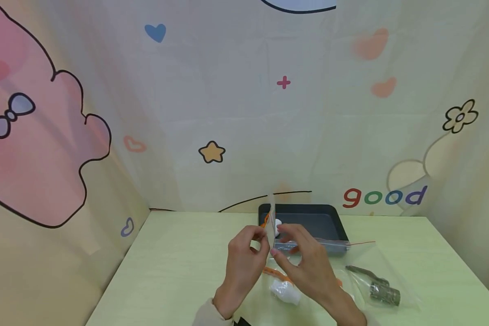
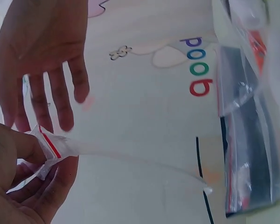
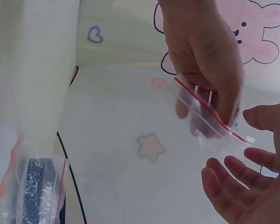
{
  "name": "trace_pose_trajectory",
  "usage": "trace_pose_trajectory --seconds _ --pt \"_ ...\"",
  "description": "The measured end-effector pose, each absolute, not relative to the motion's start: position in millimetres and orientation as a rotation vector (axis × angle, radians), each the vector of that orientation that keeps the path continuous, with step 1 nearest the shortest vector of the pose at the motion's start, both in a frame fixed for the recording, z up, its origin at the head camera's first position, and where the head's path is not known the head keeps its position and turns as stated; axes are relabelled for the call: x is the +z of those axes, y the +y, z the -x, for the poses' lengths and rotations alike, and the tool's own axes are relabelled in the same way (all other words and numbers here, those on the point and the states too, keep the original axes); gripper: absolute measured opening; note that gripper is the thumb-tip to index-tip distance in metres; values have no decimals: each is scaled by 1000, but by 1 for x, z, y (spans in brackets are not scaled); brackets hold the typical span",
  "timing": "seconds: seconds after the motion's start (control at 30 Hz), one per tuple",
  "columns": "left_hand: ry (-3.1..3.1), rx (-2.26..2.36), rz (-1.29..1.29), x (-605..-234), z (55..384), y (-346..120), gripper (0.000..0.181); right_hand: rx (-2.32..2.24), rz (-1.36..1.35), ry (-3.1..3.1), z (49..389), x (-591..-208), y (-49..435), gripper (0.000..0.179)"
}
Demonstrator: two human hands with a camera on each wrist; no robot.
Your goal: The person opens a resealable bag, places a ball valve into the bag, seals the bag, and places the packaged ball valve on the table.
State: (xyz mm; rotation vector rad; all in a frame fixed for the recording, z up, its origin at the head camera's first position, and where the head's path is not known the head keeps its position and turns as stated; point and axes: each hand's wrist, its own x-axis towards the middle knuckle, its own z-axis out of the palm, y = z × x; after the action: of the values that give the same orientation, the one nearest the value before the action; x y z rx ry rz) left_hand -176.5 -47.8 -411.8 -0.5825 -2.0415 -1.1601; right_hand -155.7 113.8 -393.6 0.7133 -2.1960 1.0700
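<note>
A clear zip-lock bag [image 1: 270, 226] with a red seal line stands upright between the hands, seen nearly edge-on. My left hand [image 1: 246, 260] pinches it near the sealed end, and in the left wrist view the bag [image 2: 53, 145] stretches away as a thin film. My right hand [image 1: 309, 265] is close beside the bag, its fingers spread and relaxed. In the right wrist view the right hand [image 3: 252, 182] appears apart from the bag [image 3: 205, 112], palm towards it. What the bag holds cannot be made out.
At the back of the table lies a dark tray [image 1: 337, 222] with a clear bag over its front edge. Nearer are an orange strip [image 1: 275, 273] and a bagged white item [image 1: 285, 292]. To the right, another clear bag holds a dark grey-green cylindrical piece [image 1: 385, 294].
</note>
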Motion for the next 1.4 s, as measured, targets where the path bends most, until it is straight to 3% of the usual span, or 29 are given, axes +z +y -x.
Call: trace_pose_trajectory --seconds 0.7,1.4 --pt "-1979 -1228 653 -413 163 -26 19 1039 -519 -2092 154 -396 121 26" --pt "-1920 -1186 668 -422 171 -38 23 1079 -489 -1982 157 -414 134 30"
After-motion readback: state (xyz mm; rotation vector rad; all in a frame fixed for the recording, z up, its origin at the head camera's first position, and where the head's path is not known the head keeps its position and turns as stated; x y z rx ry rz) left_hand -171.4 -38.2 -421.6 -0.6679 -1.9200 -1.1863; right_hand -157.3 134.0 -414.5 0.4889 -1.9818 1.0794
